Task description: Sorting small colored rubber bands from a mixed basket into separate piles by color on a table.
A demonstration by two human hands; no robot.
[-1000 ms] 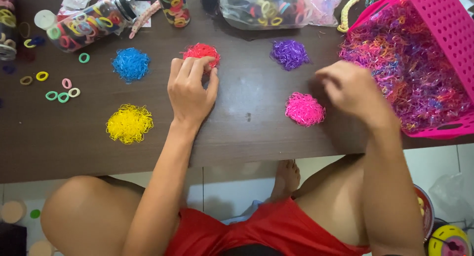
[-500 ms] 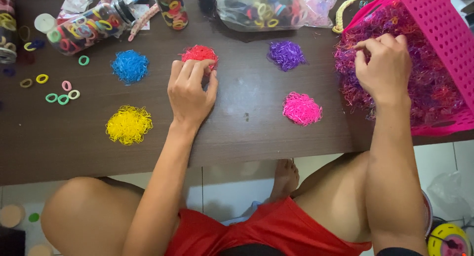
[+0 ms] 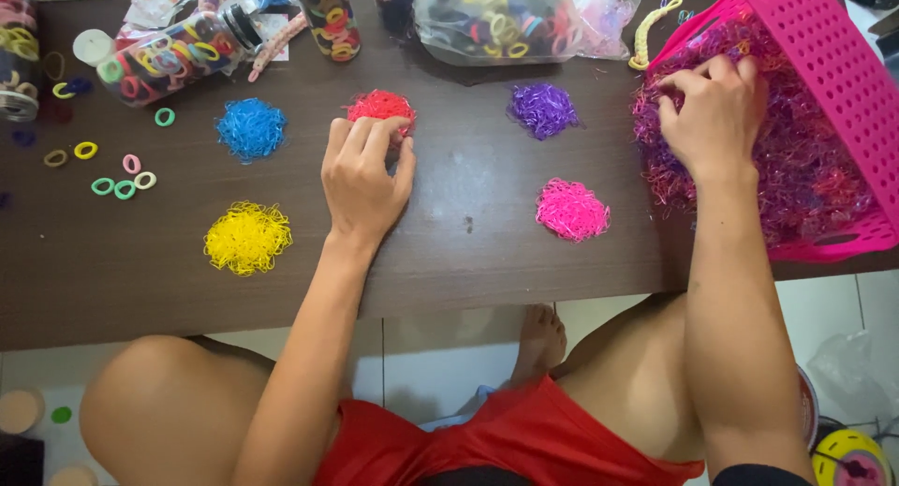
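Head view: right hand (image 3: 716,121) fingers pinching tiny bands in pink basket (image 3: 843,65), upper right; light, stretchy, tangly—pinch single loops. Left hand (image 3: 363,172) fingers curled, touching red pile (image 3: 379,105).

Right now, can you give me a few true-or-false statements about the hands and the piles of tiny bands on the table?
1. The right hand is in the pink basket of mixed bands. True.
2. The left hand rests by the yellow pile. False: its fingertips are at the red pile.
3. Five sorted piles lie on the table. True.
4. The purple pile lies nearer the person than the pink pile. False: it lies farther.
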